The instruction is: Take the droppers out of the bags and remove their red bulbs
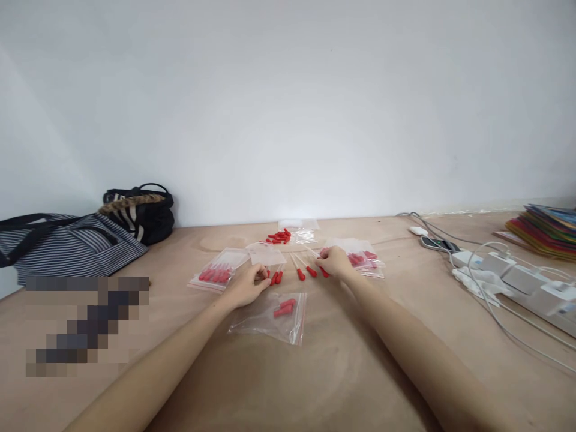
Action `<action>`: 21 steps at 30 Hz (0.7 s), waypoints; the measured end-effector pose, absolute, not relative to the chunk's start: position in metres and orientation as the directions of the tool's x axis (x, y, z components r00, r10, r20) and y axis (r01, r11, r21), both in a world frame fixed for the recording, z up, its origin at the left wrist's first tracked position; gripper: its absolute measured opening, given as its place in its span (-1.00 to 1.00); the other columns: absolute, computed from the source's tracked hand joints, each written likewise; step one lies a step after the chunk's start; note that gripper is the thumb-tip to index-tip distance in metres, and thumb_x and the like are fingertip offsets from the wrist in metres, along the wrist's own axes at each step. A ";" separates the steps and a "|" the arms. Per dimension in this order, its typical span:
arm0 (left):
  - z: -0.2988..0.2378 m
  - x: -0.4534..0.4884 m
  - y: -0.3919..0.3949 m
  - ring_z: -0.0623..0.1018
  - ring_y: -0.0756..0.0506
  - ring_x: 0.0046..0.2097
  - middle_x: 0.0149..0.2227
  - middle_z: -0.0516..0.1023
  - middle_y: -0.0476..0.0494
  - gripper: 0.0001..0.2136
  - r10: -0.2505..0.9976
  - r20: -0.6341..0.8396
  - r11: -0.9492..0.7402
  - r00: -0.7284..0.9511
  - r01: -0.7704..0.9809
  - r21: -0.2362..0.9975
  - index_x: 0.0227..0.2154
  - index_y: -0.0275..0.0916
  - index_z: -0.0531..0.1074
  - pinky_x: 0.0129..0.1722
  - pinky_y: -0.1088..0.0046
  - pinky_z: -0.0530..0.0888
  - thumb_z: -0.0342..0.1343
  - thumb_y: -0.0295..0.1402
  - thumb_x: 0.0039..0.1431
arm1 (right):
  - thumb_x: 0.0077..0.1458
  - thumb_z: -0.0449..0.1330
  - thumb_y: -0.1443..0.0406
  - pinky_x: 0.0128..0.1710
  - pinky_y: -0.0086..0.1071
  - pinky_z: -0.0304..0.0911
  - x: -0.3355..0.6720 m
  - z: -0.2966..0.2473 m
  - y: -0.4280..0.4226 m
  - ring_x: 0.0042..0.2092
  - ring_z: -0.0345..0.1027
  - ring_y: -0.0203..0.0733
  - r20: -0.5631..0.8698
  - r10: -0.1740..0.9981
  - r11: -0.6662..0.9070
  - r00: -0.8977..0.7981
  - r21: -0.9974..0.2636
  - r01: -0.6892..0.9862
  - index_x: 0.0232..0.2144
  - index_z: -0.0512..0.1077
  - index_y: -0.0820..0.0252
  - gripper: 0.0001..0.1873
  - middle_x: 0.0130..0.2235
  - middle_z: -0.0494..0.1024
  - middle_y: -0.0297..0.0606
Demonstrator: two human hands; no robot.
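Note:
My left hand (246, 285) is closed, its curled fingertips at the red bulb of a dropper. Just right of those fingers lie more red-bulbed droppers (279, 277). With its fingers pinched, my right hand (333, 262) is on the stem of another dropper (324, 272), which my fingers partly cover. Between my hands, droppers (300, 274) lie fanned out, bulbs toward me. Nearer to me is a clear zip bag (261, 323) with red bulbs showing in it. Filled bags of droppers lie to the left (216, 273) and to the right (360, 258).
Loose red bulbs (279, 236) and clear stems (306, 236) lie at the back near the wall. Striped bag (76, 249) and black bag (155, 219) stand left. At right are a power strip with chargers (517, 276), cables and a stack of colourful folders (544, 231).

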State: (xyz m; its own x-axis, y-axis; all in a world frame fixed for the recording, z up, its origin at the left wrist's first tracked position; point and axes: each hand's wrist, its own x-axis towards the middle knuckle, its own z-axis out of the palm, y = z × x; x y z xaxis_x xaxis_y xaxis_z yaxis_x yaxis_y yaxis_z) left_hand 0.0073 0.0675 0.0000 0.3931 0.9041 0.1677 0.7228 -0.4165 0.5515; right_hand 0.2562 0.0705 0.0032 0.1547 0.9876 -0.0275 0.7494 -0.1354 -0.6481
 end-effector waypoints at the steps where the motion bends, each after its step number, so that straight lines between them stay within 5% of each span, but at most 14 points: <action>1: 0.001 0.011 0.067 0.48 -0.10 -0.31 -0.37 0.48 -0.03 -0.85 0.910 0.159 -0.403 0.382 0.730 0.552 -0.46 -0.19 0.29 -0.28 0.41 0.38 0.01 -0.23 0.00 | -0.15 0.14 0.32 -0.51 -0.50 0.14 0.251 0.001 0.074 -0.45 0.36 -0.24 -0.032 0.984 -0.156 0.175 -0.632 0.759 -0.66 0.41 0.24 -0.86 -0.59 0.47 -0.24; 8: 0.005 0.034 0.068 0.45 -0.09 -0.38 -0.45 0.43 0.00 -0.80 0.931 0.134 -0.352 0.340 0.739 0.574 -0.30 -0.19 0.37 -0.37 0.43 0.35 0.06 -0.27 -0.01 | -0.14 0.18 0.30 -0.48 -0.42 0.22 0.234 -0.003 0.079 -0.32 0.41 -0.09 -0.072 0.972 -0.223 0.224 -0.589 0.777 -0.52 0.46 0.25 -0.88 -0.43 0.52 -0.07; 15: -0.009 0.047 0.084 0.49 -0.13 -0.19 -0.22 0.50 -0.18 -0.73 0.924 0.099 -0.332 0.371 0.644 0.689 -0.24 -0.29 0.39 -0.22 0.41 0.39 0.11 -0.36 -0.06 | -0.10 0.18 0.26 -0.59 -0.41 0.27 0.236 -0.002 0.071 -0.54 0.38 -0.19 -0.152 0.979 -0.201 0.133 -0.684 0.701 -0.62 0.40 0.26 -0.82 -0.53 0.50 -0.13; 21: -0.015 0.064 0.087 0.47 -0.03 -0.48 -0.48 0.50 -0.06 -0.75 0.921 0.061 -0.297 0.385 0.591 0.750 -0.25 -0.31 0.39 -0.49 0.48 0.38 0.09 -0.35 -0.04 | -0.17 0.23 0.36 -0.56 -0.48 0.31 0.245 0.006 0.061 -0.48 0.39 -0.25 -0.214 0.976 -0.200 0.047 -0.784 0.588 -0.58 0.38 0.27 -0.92 -0.52 0.49 -0.23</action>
State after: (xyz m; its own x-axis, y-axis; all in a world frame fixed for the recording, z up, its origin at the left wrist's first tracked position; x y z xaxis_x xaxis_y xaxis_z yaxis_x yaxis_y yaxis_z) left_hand 0.0641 0.0871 -0.0145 0.3850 0.9209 0.0611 0.5910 -0.2969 0.7501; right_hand 0.2446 0.0614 0.0055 0.0468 0.9757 -0.2140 0.5880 -0.2001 -0.7837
